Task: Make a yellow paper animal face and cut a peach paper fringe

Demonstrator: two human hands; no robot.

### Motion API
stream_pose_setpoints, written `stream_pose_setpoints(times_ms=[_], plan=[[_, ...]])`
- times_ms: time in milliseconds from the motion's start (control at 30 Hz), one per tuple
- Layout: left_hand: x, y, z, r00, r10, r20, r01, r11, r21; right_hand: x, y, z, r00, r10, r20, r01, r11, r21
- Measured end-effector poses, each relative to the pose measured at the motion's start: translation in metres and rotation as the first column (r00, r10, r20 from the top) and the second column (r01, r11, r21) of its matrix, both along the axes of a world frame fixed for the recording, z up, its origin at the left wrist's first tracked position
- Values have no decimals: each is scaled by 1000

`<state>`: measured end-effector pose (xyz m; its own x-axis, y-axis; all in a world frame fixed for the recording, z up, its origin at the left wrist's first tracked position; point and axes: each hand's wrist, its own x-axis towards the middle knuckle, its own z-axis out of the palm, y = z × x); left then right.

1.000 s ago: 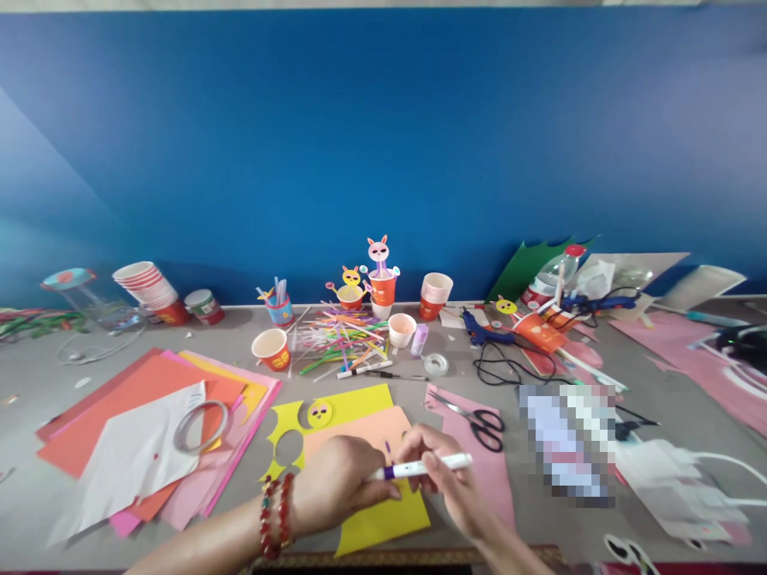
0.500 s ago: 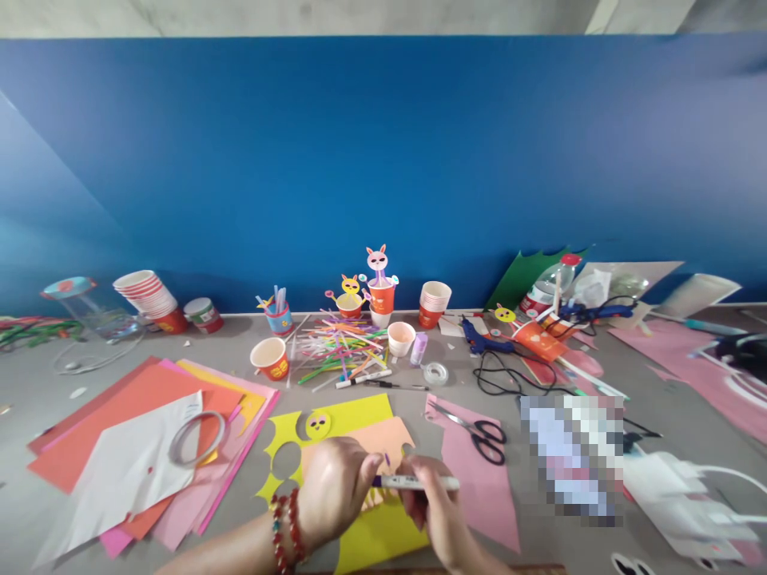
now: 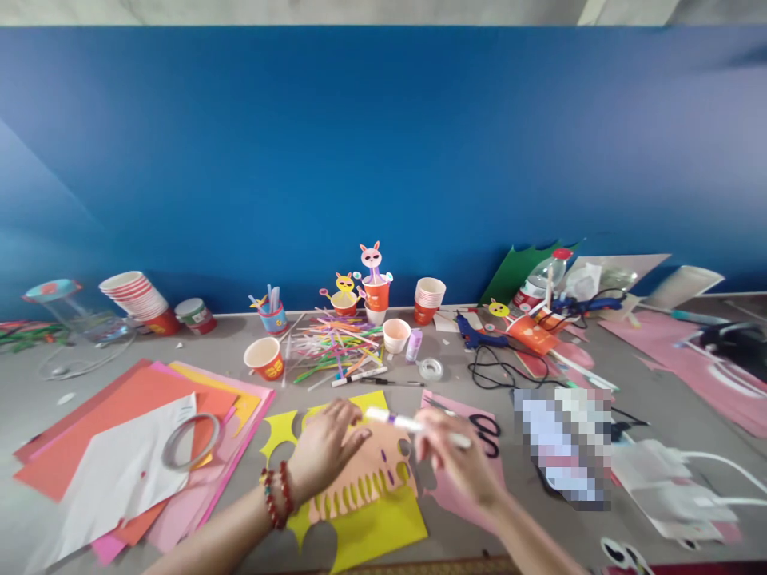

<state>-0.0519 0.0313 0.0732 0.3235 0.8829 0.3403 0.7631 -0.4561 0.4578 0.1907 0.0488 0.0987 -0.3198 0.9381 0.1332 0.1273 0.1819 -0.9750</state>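
Observation:
My right hand (image 3: 451, 447) is closed around a white marker (image 3: 407, 422) with a purple band, held tilted above the paper. My left hand (image 3: 329, 449), beaded bracelets at its wrist, lies with thumb and fingers apart over a peach sheet (image 3: 375, 447). That sheet has a comb-like cut lower edge and two short purple marks at its right side. Beneath it is a yellow sheet (image 3: 383, 531) with round holes cut from it. Scissors (image 3: 484, 435) with black handles lie on pink paper (image 3: 459, 487), partly behind my right hand.
Coloured paper sheets (image 3: 144, 399) with a tape roll (image 3: 190, 442) lie left. Thin coloured sticks (image 3: 335, 343), paper cups (image 3: 264, 358) and small animal figures (image 3: 371, 259) stand toward the blue wall. A glue gun (image 3: 479, 335) with its cord and a white power strip (image 3: 665, 487) are right.
The hands have moved apart, and the marker has moved up and away from my left hand. My left fingers have spread over the papers, covering the yellow face disc. More of the peach sheet shows.

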Motion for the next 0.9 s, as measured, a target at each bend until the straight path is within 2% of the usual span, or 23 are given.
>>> stream_pose_setpoints(times_ms=[33,100,133,167,200,267,333,400,433,500,567,633,667,733,800,900], plan=[[-6,3,0,999,28,-25,-27,1000,15,15,12,1,994,-111,15,109,990,91],[-15,4,-1,995,34,-95,-36,999,-12,46,39,-1,924,-353,146,294,901,320],[-17,3,-3,991,22,-135,-30,998,-52,59,52,-4,857,-439,268,299,849,435],[-17,0,-5,985,8,-174,-25,995,-96,70,65,-8,768,-519,375,271,794,544],[-16,-4,-8,978,-4,-210,-25,990,-137,78,76,-14,680,-549,487,193,774,603],[-11,-11,-13,963,-10,-271,-42,982,-184,86,94,-27,501,-541,675,20,787,617],[-7,-15,-16,949,-5,-316,-58,980,-190,88,104,-38,351,-518,780,-95,809,579],[-4,-16,-18,940,-5,-340,-63,980,-189,88,106,-44,260,-485,835,-159,831,533],[-3,-15,-17,938,-6,-346,-64,980,-191,88,105,-45,239,-475,847,-176,837,519],[-4,-12,-17,938,-11,-346,-63,978,-200,86,96,-43,244,-482,842,-175,832,527],[-5,-8,-17,941,-18,-337,-56,976,-209,80,80,-39,310,-509,803,-135,812,567],[-5,-6,-17,948,-26,-317,-46,975,-219,66,59,-34,449,-492,746,-92,805,586],[-5,-5,-18,951,-30,-307,-41,974,-224,57,47,-33,537,-437,721,-89,821,564],[-5,-4,-18,956,-34,-292,-36,973,-229,35,28,-32,665,-236,708,-186,866,464],[-4,-4,-19,955,-34,-293,-36,973,-227,15,16,-34,690,-66,721,-288,889,357],[-4,-5,-18,951,-36,-307,-32,977,-212,-4,15,-36,671,30,740,-354,891,285]])
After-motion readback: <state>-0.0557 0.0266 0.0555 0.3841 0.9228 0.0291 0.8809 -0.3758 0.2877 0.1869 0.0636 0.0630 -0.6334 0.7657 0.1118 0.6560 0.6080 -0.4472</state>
